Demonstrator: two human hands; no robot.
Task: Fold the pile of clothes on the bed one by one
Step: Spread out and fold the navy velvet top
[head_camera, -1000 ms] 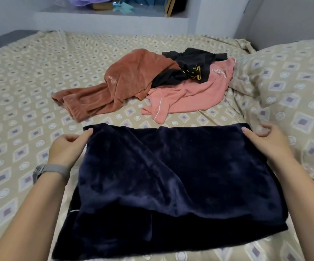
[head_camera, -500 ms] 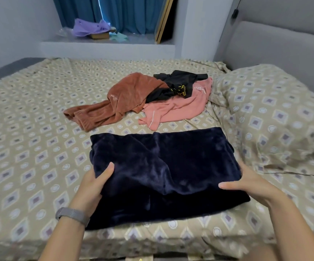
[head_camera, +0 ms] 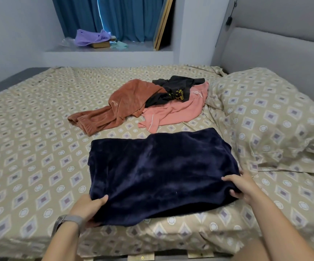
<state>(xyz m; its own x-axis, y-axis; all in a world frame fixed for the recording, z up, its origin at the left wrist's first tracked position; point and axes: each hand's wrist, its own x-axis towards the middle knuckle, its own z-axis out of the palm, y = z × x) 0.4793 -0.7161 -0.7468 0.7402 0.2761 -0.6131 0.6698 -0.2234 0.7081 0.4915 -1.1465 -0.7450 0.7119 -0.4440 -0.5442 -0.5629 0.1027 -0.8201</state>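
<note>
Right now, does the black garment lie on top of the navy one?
No, the black garment lies farther back on the brown garment and pink garment, apart from the navy garment.

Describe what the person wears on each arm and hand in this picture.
The left hand has a grey watch with a grey band on its wrist. The right hand wears nothing: no ring, band or glove shows. Both forearms are bare, with no sleeves in view.
</note>
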